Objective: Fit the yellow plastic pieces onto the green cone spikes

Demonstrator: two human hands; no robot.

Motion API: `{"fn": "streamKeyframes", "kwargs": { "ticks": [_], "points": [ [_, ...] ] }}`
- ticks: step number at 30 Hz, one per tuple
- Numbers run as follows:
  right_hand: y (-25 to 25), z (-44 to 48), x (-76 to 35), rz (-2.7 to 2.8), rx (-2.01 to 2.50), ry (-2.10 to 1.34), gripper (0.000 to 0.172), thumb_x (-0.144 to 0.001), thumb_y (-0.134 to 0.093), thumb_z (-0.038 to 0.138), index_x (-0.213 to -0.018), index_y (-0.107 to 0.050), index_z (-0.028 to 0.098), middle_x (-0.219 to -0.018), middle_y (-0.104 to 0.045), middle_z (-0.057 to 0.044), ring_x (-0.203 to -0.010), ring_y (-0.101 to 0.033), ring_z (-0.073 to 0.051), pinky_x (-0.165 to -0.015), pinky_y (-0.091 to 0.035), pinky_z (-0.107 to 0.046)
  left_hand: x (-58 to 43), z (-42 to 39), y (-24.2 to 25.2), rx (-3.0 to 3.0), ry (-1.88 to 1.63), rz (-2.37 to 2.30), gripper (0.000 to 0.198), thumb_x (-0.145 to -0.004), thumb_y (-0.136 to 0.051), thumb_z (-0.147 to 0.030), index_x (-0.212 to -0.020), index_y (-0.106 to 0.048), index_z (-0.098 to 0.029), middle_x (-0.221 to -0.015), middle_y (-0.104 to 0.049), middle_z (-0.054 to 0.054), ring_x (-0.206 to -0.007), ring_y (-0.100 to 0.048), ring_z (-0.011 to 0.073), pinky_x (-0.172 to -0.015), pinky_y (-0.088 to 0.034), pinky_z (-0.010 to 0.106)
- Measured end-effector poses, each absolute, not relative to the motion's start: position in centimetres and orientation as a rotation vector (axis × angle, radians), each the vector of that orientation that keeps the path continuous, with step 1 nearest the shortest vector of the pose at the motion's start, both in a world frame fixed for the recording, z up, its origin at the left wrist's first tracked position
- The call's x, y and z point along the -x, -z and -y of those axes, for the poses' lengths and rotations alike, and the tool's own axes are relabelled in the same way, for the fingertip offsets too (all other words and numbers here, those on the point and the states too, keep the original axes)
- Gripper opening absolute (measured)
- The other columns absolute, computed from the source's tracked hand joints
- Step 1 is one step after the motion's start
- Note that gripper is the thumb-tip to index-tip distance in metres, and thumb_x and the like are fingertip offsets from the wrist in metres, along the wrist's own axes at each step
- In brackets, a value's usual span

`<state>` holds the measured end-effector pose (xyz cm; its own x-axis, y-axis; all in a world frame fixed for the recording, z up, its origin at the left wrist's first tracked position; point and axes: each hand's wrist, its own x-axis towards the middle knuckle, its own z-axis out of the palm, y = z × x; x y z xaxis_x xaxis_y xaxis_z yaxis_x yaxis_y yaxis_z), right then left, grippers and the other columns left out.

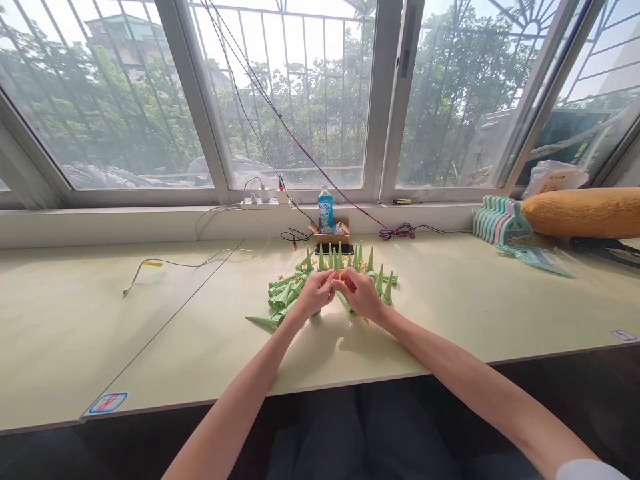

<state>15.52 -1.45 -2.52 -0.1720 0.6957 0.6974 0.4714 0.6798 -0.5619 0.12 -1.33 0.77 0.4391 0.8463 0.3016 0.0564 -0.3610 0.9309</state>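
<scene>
Bottle: blue bottle (325, 212), white lettering on label, too sm. to read w/ certainty.
Table stickers: L near-edge sticker (109, 403) & R near-edge sticker (623, 335), each a red mark in blue outline; can't read either for sure.
Bag: white bag (555, 177) far R, faint print, illegible.
Table: pale yellow-green tabletop (190, 347), seam running near to far on L side; sunlit, shadows under hands.
Windows: grey-framed windows (300, 100) along far side; bars, trees & pt. of a bldg outside.
Sill: power strip (263, 197) w/ plugs, cables hanging.
Box: sm. open cardboard box (345, 238) at far ctr, clear plastic-wrapped stuff inside; bottle upright at it, can't tell if in or behind.
Phone-like slab: black slab (327, 249), flat, just near side of box.
Far R: orange plush roll (583, 212), row of teal & pink pcs (503, 220).
L hand: left hand (317, 292), thumb & fingertips pinching green cone (337, 262).
R hand: right hand (361, 292), fingertips pinching same cone.
Cone: tip up betw. hands, mid-table, base hidden by fingers.
Pile: other green cones (280, 297) around hands, some upright, some lying, w/ sm. yellow bits (281, 277).
</scene>
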Motion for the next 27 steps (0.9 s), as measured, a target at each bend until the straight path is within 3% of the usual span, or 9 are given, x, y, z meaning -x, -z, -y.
{"fn": "streamKeyframes", "kwargs": {
  "ticks": [11,27],
  "points": [
    [2.20,1.78,-15.59,1.937,0.874,-0.165,0.031,-0.097,-0.045,0.042,-0.074,-0.039,0.021,-0.057,-0.039,0.006,-0.049,-0.033,-0.009,-0.051,-0.028,-0.022,0.04,1.16,-0.62,-1.754,-1.021,-0.786,0.037,-0.089,-0.049,-0.046,-0.065,-0.045,-0.017,-0.044,-0.034,-0.007,-0.039,-0.029,0.0046,-0.040,-0.022,0.019],
    [2.26,1.74,-15.67,1.986,0.954,-0.136,0.033,-0.098,-0.040,0.045,-0.075,-0.040,0.021,-0.060,-0.046,0.004,-0.050,-0.035,-0.009,-0.052,-0.029,-0.023,0.12,0.91,-0.39,-1.780,-1.005,-0.810,0.037,-0.089,-0.047,-0.046,-0.065,-0.043,-0.018,-0.045,-0.034,-0.007,-0.040,-0.030,0.0054,-0.040,-0.022,0.019]
  ]
}}
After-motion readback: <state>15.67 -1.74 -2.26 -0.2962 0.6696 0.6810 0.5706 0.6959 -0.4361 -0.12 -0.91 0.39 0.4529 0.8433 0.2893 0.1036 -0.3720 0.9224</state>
